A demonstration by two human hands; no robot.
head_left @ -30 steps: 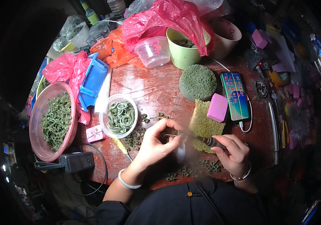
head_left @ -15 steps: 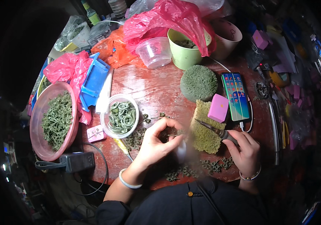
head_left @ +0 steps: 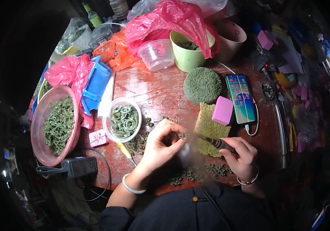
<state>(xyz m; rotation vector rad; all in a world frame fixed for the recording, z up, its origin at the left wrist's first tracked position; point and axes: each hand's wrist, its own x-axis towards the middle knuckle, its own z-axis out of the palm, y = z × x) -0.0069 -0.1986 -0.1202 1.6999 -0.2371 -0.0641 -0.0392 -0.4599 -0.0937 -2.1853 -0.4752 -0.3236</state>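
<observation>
Between thumb and forefinger, my left hand [head_left: 161, 144] pinches a small green piece [head_left: 183, 136], perhaps a wax ring part. My right hand [head_left: 242, 156] grips a soldering-iron-like wax pen [head_left: 221, 143] by its dark handle. The pen's thin metal tip points left, close to the green piece; whether they touch is hard to tell, because a hazy smear covers that spot. Under the pen lies a yellow-green sponge [head_left: 211, 123] with a pink block [head_left: 223, 111] on its upper right. Partly hidden by my left hand is something white [head_left: 185, 156].
Loose green pieces [head_left: 192, 174] lie around my hands. To the left stand a clear tub of green rings [head_left: 105, 123] and a pink basin [head_left: 37, 134]. Beyond the sponge are a round green pad [head_left: 202, 85] and a phone [head_left: 242, 98] on a cable. Buckets and plastic bags [head_left: 165, 19] crowd the back.
My right hand has moved left, bringing the pen's tip off the sponge and over to the green piece. My left hand has stayed nearly still.
</observation>
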